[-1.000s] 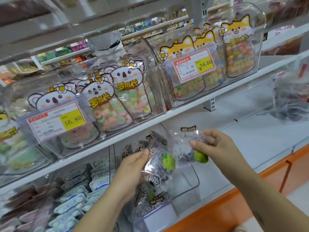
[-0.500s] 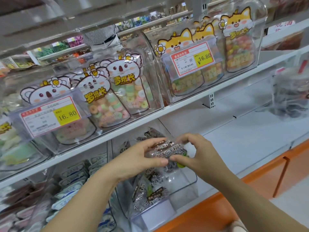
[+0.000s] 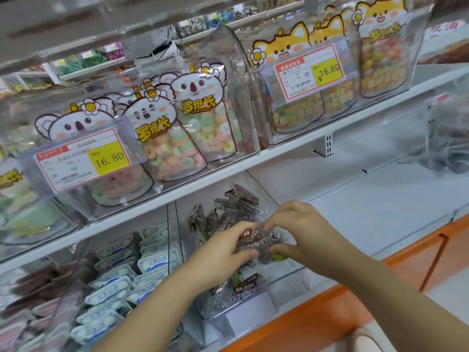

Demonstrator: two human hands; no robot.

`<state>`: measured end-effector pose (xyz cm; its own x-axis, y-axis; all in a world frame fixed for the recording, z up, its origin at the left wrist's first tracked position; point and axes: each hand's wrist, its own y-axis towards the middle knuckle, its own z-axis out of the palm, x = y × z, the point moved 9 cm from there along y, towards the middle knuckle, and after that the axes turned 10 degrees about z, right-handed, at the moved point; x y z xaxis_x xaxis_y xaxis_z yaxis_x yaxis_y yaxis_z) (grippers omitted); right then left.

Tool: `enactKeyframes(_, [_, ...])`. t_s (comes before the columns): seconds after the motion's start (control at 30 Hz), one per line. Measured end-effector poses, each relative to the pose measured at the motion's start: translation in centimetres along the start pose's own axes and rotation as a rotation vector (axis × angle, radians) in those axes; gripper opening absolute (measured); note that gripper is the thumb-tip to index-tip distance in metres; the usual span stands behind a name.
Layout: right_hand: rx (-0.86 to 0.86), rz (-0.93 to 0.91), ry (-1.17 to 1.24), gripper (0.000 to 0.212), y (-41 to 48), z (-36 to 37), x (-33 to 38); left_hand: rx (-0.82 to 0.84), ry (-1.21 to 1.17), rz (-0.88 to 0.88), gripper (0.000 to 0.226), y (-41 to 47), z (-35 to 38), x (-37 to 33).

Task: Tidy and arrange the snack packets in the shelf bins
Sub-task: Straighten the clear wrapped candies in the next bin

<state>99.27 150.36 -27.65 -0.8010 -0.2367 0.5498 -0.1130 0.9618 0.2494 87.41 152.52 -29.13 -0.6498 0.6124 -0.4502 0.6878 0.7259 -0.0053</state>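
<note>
Head view: both hands meet over a clear bin (image 3: 291, 278) on the lower shelf (image 3: 380, 207). They hold one packet (image 3: 258, 243) between them: clear, with dark contents and dark printing. The left hand (image 3: 223, 250) pinches its left end, thumb below and fingers curled over the top. The right hand (image 3: 304, 232) pinches its right end the same way, with a green spot showing just beside that thumb. The packet is in the air above the middle of the bin, apart from the bin's walls.

More packets (image 3: 236, 201) of the same kind lie in the bin, some at the far end standing tilted and some at the near end behind a blank label holder (image 3: 250, 316). In the next bin to the left, white packets (image 3: 142, 273) with blue print stand in rows. Further left the goods are too blurred to tell.

On the upper shelf (image 3: 286, 148), clear bins hold koala bags (image 3: 200, 110) of pastel ring sweets on the left and fox bags (image 3: 380, 47) of mixed coloured sweets on the right. Each bin has a red and yellow price tag (image 3: 83, 161) reading 16.80 on its front.

To the right of the hands the lower shelf is white, with an orange edge (image 3: 317, 321) along its near side. A blurred bin of dark goods (image 3: 446, 138) is at the far right.
</note>
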Motion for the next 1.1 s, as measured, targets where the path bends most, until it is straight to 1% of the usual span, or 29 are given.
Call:
enactKeyframes(0.1, [0.070,0.015,-0.070,0.028,-0.1,0.7,0.1,0.156,0.102,-0.001,0.048,-0.1,1.5,0.3])
enactKeyframes(0.17, [0.123,0.017,-0.122,0.029,-0.1,1.0,0.3,0.222,0.177,0.023,0.051,0.3,1.8,0.1])
enactKeyframes(0.23, [0.160,0.021,-0.068,0.032,-0.3,1.5,0.6,0.259,0.187,0.019,0.055,0.7,2.0,-0.2])
enactKeyframes(0.3, [0.178,0.024,0.014,0.041,-0.2,1.9,0.9,0.284,0.190,0.024,0.057,0.8,2.2,-0.6])
enactKeyframes(0.33, [0.190,0.013,-0.014,0.045,-0.2,2.2,1.0,0.283,0.170,0.035,0.057,0.6,2.1,-0.9])
enactKeyframes(0.4, [0.258,0.032,-0.232,0.064,-0.3,3.4,0.3,0.216,0.120,0.033,0.057,-0.2,0.7,-0.8])
enactKeyframes(0.43, [0.279,0.022,-0.379,0.067,-0.4,4.1,-0.1,0.157,0.147,0.005,0.058,-0.9,-0.4,-0.4])
enactKeyframes(0.47, [0.283,-0.001,-0.500,0.064,-0.4,4.6,-0.2,0.110,0.216,-0.028,0.060,-1.7,-1.5,0.3])
enactKeyframes(0.5, [0.279,-0.013,-0.555,0.059,-0.4,4.9,-0.2,0.100,0.308,-0.064,0.060,-2.7,-2.1,1.1])
enactKeyframes(0.57, [0.284,0.013,-0.561,0.057,-0.5,4.7,0.2,0.147,0.429,-0.130,0.059,-4.5,-2.2,2.1])
enactKeyframes(0.6, [0.308,0.031,-0.571,0.058,-0.5,4.5,0.4,0.162,0.433,-0.152,0.060,-5.2,-1.8,2.4])
enactKeyframes(0.67, [0.316,0.033,-0.605,0.059,-0.5,4.2,0.9,0.130,0.402,-0.186,0.068,-6.0,-1.2,2.7])
enactKeyframes(0.73, [0.318,-0.004,-0.657,0.058,-0.5,4.2,1.9,0.081,0.396,-0.202,0.071,-6.4,-0.8,3.0])
enactKeyframes(0.87, [0.375,-0.130,-0.798,0.048,0.9,4.7,4.2,0.028,0.436,-0.187,0.059,-6.4,-0.4,2.9])
enactKeyframes(0.97, [0.502,-0.153,-0.872,0.039,2.0,5.9,4.8,-0.016,0.433,-0.161,0.050,-6.4,-0.7,3.2])
enactKeyframes(1.03, [0.635,-0.076,-0.848,0.035,2.0,7.0,4.3,-0.056,0.411,-0.129,0.051,-6.4,-1.1,3.6])
enactKeyframes(1.1, [0.789,0.044,-0.797,0.043,1.6,8.1,3.2,-0.050,0.386,-0.088,0.058,-6.3,-1.0,3.9])
